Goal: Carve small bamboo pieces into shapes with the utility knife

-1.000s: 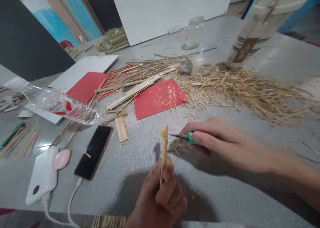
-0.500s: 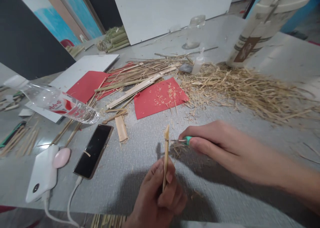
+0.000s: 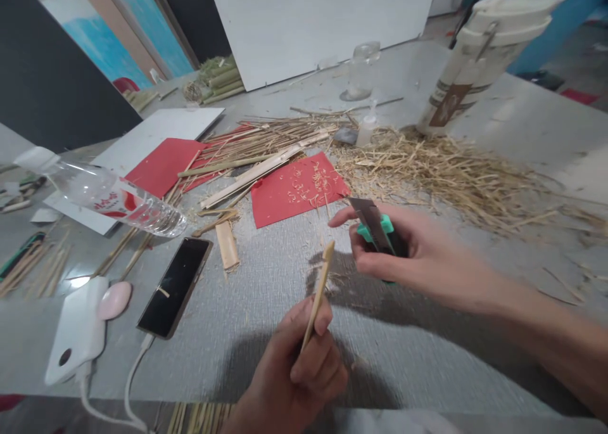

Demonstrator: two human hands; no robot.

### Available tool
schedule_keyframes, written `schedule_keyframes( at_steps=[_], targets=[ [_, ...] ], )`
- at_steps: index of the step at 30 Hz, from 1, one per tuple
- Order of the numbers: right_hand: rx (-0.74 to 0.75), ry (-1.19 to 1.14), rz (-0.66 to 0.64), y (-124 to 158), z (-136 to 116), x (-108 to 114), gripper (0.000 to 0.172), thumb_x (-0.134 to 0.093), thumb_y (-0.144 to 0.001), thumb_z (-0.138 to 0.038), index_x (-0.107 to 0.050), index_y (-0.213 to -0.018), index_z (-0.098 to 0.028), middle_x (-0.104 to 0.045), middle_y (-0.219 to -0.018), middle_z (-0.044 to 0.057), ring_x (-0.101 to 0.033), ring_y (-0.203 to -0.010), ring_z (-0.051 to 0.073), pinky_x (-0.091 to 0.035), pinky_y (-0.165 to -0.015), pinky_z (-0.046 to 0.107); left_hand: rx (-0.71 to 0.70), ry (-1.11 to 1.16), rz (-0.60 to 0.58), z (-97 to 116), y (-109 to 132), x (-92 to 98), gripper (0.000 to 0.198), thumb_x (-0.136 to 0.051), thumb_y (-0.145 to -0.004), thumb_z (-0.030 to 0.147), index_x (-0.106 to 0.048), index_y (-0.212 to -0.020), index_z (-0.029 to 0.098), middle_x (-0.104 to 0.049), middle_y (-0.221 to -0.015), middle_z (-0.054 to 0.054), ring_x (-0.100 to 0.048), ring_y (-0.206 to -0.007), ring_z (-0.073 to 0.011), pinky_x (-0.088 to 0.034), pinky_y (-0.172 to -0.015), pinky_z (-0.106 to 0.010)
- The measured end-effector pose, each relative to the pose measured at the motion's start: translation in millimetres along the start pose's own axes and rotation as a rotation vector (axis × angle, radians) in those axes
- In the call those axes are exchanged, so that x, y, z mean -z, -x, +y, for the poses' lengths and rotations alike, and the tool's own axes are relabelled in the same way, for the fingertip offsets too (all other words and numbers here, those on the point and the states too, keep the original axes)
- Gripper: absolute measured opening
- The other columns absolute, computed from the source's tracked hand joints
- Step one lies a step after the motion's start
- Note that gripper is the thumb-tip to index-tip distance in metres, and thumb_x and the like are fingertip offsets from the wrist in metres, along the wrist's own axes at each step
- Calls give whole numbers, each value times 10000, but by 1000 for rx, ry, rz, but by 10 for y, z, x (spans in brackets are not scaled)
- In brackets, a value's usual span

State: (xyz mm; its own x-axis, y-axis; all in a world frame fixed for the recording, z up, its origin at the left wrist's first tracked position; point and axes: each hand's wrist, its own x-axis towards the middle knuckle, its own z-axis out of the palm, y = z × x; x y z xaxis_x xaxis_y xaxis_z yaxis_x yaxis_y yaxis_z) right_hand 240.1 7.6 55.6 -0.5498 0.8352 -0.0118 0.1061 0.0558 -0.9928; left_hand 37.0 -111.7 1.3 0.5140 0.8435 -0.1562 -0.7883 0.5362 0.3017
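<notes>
My left hand (image 3: 304, 364), low in the middle of the head view, is closed around a thin pale strip (image 3: 319, 294), probably bamboo or straw stem. The strip points up and leans slightly right, with a notched, hooked tip. To its upper right, my right hand (image 3: 403, 244) grips a green and black utility knife (image 3: 387, 234). Its broad blade is out and points up and left, apart from the strip. My right index finger is stretched out past the knife. The knife's handle is partly hidden in my palm.
Behind my hands lie red paper (image 3: 299, 193) with shavings, a bundle of thin sticks (image 3: 266, 142) and a heap of straw (image 3: 456, 168). A water bottle (image 3: 114, 196), a phone (image 3: 175, 288) and a cabled white power bank (image 3: 78, 332) are on the left. A tall tumbler (image 3: 470, 73) stands back right.
The knife blade has come away from the strip's tip and turned upward as my right hand rotated. The strip now leans more to the right in my left hand. The view has shifted slightly.
</notes>
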Motion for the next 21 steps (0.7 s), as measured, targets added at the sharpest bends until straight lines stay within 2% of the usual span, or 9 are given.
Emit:
schedule_keyframes(
  at_steps=[3,6,8,10,14,16,18,20,21],
  targets=[
    [-49,11,0,-25,21,-41,214,-794,-924,-422,-767,-1002,-224,-557,-681,-50,-465,-573,114,-356,-519,262,46,-61,-52,0,9,19,275,-494,-1159,312,-724,-1081,184,-295,-425,123,-132,-351,-67,-280,-437,-159],
    [-161,-75,-47,-44,48,-41,266,-773,-931,-470,-703,-862,-222,-541,-595,-58,-438,-500,106,-310,-467,256,-7,-223,14,42,23,6,352,-407,-1166,277,-723,-1308,213,-395,-450,98,-215,-354,-74,-321,-458,-174],
    [-199,-103,-98,-55,70,-25,297,-787,-926,-476,-667,-834,-220,-542,-581,-62,-436,-485,98,-297,-458,248,-43,-289,47,103,40,-16,380,-450,-1138,245,-682,-1439,231,-434,-478,96,-230,-366,-70,-334,-469,-169],
    [-201,-107,-158,-63,96,-8,311,-788,-937,-480,-661,-841,-213,-557,-603,-60,-446,-495,92,-303,-461,241,-28,-267,28,175,56,-39,428,-515,-1105,224,-645,-1512,247,-392,-477,115,-191,-364,-65,-325,-461,-160],
    [-184,-99,-195,-78,145,6,410,-781,-956,-528,-625,-756,-206,-529,-572,-64,-420,-477,81,-283,-449,240,16,-239,-14,291,55,-51,430,-506,-1130,271,-646,-1534,227,-327,-482,124,-148,-379,-66,-308,-463,-157],
    [-185,-99,-199,-79,162,-2,533,-763,-965,-581,-554,-642,-212,-489,-509,-61,-390,-446,77,-264,-434,245,-6,-291,-2,333,33,-45,471,-443,-1165,435,-667,-1513,209,-407,-507,97,-222,-399,-71,-332,-482,-171],
    [-217,-125,-212,-74,177,-20,614,-729,-981,-633,-509,-583,-221,-459,-465,-57,-370,-418,75,-252,-416,248,-80,-391,30,372,1,-43,673,-401,-1123,676,-707,-1450,174,-551,-581,37,-366,-449,-87,-382,-508,-195],
    [-260,-206,-210,-63,194,-48,603,-723,-985,-646,-521,-607,-222,-455,-461,-64,-362,-407,75,-248,-403,242,-175,-557,98,405,-35,-57,712,-582,-1009,770,-750,-1347,166,-674,-696,-15,-496,-519,-105,-427,-525,-208],
    [-277,-260,-205,-57,204,-64,575,-736,-983,-634,-534,-637,-221,-457,-470,-71,-356,-408,73,-248,-401,237,-215,-667,157,416,-53,-72,636,-737,-946,702,-761,-1301,175,-714,-760,-25,-548,-563,-109,-451,-545,-206]
  ],
)
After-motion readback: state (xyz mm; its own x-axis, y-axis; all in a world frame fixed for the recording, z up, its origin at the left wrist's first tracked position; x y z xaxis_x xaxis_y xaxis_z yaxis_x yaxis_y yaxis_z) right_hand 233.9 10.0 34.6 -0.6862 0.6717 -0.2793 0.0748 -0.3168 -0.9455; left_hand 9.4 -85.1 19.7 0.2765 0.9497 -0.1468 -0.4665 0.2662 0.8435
